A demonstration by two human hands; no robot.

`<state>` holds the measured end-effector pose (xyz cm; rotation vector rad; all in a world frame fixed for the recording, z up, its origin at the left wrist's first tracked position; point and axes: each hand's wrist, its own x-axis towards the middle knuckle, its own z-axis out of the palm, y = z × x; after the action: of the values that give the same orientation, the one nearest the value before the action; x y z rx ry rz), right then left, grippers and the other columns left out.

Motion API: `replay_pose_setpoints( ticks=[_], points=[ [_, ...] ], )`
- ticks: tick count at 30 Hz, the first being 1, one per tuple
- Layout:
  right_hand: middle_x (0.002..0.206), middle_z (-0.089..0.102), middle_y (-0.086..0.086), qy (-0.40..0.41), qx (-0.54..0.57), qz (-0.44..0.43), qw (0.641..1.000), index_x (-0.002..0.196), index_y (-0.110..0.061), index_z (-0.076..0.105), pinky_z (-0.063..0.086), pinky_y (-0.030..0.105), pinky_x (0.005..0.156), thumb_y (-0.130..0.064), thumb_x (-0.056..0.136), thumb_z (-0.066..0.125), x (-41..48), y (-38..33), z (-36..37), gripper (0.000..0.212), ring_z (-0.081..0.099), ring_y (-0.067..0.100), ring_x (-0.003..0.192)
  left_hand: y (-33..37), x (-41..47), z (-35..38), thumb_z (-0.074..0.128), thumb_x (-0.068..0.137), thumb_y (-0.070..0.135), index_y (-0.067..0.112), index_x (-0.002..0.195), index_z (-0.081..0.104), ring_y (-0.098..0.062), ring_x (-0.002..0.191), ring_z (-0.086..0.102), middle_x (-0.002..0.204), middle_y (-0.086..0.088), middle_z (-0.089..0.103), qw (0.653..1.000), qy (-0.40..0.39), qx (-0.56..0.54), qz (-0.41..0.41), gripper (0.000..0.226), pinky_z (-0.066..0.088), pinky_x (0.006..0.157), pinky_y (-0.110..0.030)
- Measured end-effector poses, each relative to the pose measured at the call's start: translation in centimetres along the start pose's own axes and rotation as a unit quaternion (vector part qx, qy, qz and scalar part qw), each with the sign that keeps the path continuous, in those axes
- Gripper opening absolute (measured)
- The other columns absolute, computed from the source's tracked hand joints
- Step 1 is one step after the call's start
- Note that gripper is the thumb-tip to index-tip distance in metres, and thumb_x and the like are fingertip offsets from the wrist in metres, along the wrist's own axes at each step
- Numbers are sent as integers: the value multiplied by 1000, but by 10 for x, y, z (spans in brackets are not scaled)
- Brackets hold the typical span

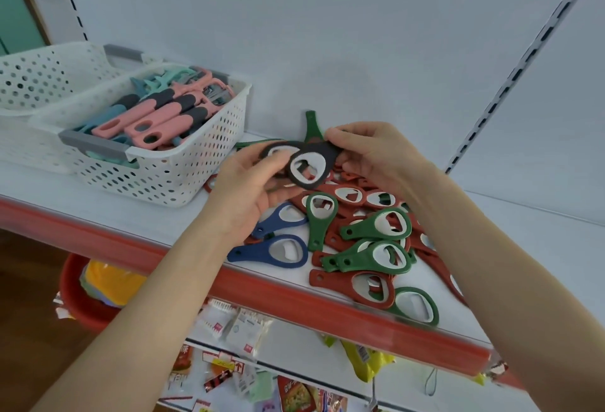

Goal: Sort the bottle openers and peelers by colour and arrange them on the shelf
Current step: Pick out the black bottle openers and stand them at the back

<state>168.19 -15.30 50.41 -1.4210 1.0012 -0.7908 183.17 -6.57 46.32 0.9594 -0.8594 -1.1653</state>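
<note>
white shelf (98, 202) (red edge) | slotted back wall (327, 35) | basket (163, 179) at left

I am looking into a shop. A white metal shelf (530, 244) carries a red price strip (262, 287) along its front edge, and slotted uprights (516, 74) run up the plain white back panel (327, 35). Stock lies in bulk: a white basket (183, 166) full of matching peelers (154, 117) at the left, and a heap of bottle openers (370, 235) towards the right. Below the front edge hang packets (296, 393) with small price tags (226, 362).
</note>
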Motion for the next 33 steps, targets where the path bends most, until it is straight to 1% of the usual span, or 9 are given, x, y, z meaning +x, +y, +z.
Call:
replay_pose_setpoints(
  ticks=[4,7,12,17,20,23,27,30,33],
  points=[
    [67,57,9,24,172,50,983,78,0,58,47,14,44,-10,91,57,-4,9,28,16,51,6,41,-8,-4,-3,73,78,25,22,133,41,-8,110,59,123,2,57,991,45,89,87,64,50,92,-30],
    [67,56,7,-30,120,58,991,80,-4,59,49,16,46,-14,92,56,-8,18,46,16,53,8,45,-12,-4,0,63,86,11,23,138,32,3,108,58,120,12,55,976,141,47,158,61,49,92,-23],
    [61,55,7,-110,-23,68,991,79,-7,58,47,17,45,-18,93,55,-6,23,55,18,53,9,44,-11,-1,-11,50,95,12,11,98,48,-23,100,66,109,-13,62,956,213,-147,136,4,55,81,-39],
    [65,55,8,-116,-11,72,991,87,-3,59,47,18,46,-18,93,54,2,28,63,18,53,10,46,-16,-6,-10,61,87,19,13,122,41,-25,109,60,113,-11,58,965,190,-127,130,41,52,89,-42],
    [61,63,1,-172,-172,41,969,80,-6,63,49,18,54,-22,91,57,6,22,57,21,61,9,54,-18,-5,-12,48,95,6,14,125,39,-19,91,67,102,-10,60,966,196,-132,105,33,56,78,-33],
    [66,64,4,-88,-266,-45,959,74,-7,64,49,18,56,-20,91,57,34,19,49,22,60,9,59,-17,-6,-15,46,94,3,16,107,45,-14,59,61,79,-9,58,960,227,-150,65,19,52,55,-25],
    [95,66,9,-16,-435,-168,884,95,-1,65,41,23,74,-13,93,48,88,24,55,21,57,15,82,-18,-6,-19,45,96,4,16,92,47,-15,50,51,68,-7,54,964,227,-134,26,13,42,42,-20],
    [130,55,10,-82,-536,-155,826,125,-6,55,34,26,98,-19,97,41,120,33,68,33,49,24,120,-20,-4,-23,42,96,3,12,91,47,-15,49,53,69,-9,56,964,229,-131,12,12,42,42,-20],
    [133,52,12,-132,-607,-123,774,130,-9,49,36,35,100,-26,99,40,135,43,68,37,46,29,122,-21,-2,-25,41,96,1,11,93,47,-13,47,56,71,-11,57,960,239,-147,2,12,43,42,-20]
  ],
)
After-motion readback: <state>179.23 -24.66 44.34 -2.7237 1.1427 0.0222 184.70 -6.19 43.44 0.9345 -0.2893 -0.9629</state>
